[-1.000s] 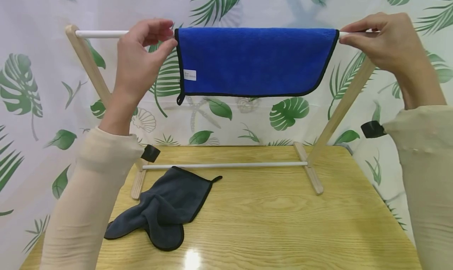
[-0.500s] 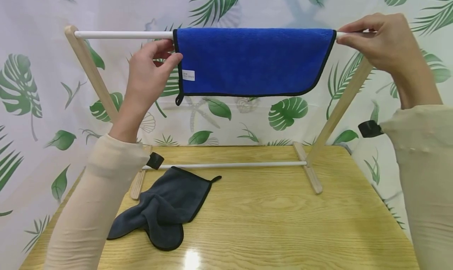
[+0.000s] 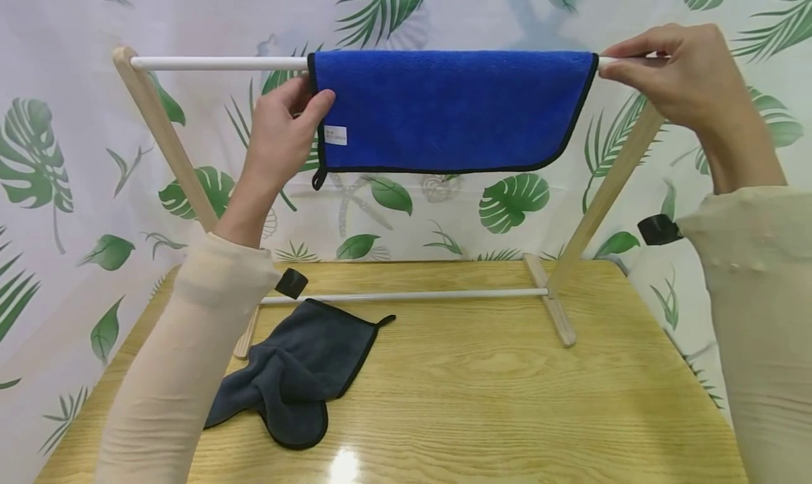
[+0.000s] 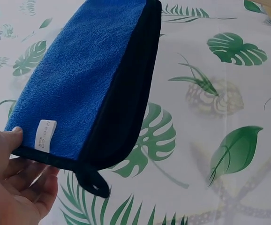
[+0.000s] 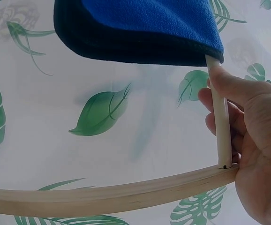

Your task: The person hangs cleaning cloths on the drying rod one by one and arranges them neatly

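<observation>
A blue towel [image 3: 444, 110] with black trim hangs folded over the upper white rod [image 3: 216, 63] of a wooden rack. My left hand [image 3: 282, 128] holds the towel's left edge, thumb on the blue face and fingers behind. In the left wrist view, the towel's white label [image 4: 45, 136] and black hanging loop [image 4: 92, 182] lie close to that thumb. At the other end, my right hand [image 3: 688, 75] pinches the rod just beyond the towel's right edge; the right wrist view shows thumb and fingers around the rod [image 5: 221, 122]. A grey towel [image 3: 304, 357] lies crumpled on the table.
The rack's slanted wooden legs [image 3: 603, 202] stand on feet [image 3: 550, 301] on the wooden table [image 3: 507, 399]. A lower white rod [image 3: 444, 295] joins them near the tabletop. Behind hangs a leaf-printed cloth [image 3: 406, 216].
My left hand has come down and right from the rod onto the towel's left edge, its thumb now over the blue face. The right hand stays at the rod; the towel hangs much as before.
</observation>
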Action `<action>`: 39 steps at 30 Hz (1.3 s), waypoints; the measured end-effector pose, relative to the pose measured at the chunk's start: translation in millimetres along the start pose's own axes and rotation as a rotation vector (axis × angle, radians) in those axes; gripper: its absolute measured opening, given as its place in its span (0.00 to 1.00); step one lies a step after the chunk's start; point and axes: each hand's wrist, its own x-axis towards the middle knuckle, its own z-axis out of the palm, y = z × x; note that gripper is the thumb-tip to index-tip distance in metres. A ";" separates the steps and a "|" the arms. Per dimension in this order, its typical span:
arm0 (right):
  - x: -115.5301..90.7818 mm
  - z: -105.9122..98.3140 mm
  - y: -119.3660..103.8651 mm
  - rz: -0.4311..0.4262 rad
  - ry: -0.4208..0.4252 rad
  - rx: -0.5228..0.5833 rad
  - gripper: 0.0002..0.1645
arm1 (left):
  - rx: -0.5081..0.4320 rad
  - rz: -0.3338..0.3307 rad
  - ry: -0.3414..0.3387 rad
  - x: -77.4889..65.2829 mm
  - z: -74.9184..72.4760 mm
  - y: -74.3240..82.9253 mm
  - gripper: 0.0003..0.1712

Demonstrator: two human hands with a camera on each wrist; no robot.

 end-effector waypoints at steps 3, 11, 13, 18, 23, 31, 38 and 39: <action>0.2 -0.1 -0.7 0.000 0.000 -0.006 0.24 | -0.047 -0.001 0.021 0.6 1.8 -1.4 0.21; -0.5 -0.4 -1.9 0.009 0.005 0.005 0.24 | -0.132 -0.024 0.039 2.0 7.5 -2.1 0.20; -0.6 -0.1 -1.9 0.013 0.001 0.004 0.24 | -0.159 -0.027 0.048 1.8 8.2 -2.4 0.20; -1.1 -0.1 -1.9 0.013 -0.006 -0.012 0.24 | -0.190 -0.015 0.078 1.5 10.2 -2.9 0.18; -1.5 -0.3 -1.4 0.018 -0.004 -0.015 0.24 | -0.198 -0.019 0.111 1.6 11.9 -2.3 0.17; -1.3 0.0 -1.0 -0.007 -0.001 -0.014 0.24 | -0.179 -0.063 0.182 0.3 8.2 2.2 0.16; -0.8 -0.1 -1.5 0.002 -0.002 -0.007 0.23 | -0.175 -0.089 0.212 -1.7 -0.6 4.9 0.16; -0.7 -0.4 -1.4 0.005 -0.003 -0.005 0.23 | -0.177 -0.093 0.220 -1.8 -2.3 4.7 0.16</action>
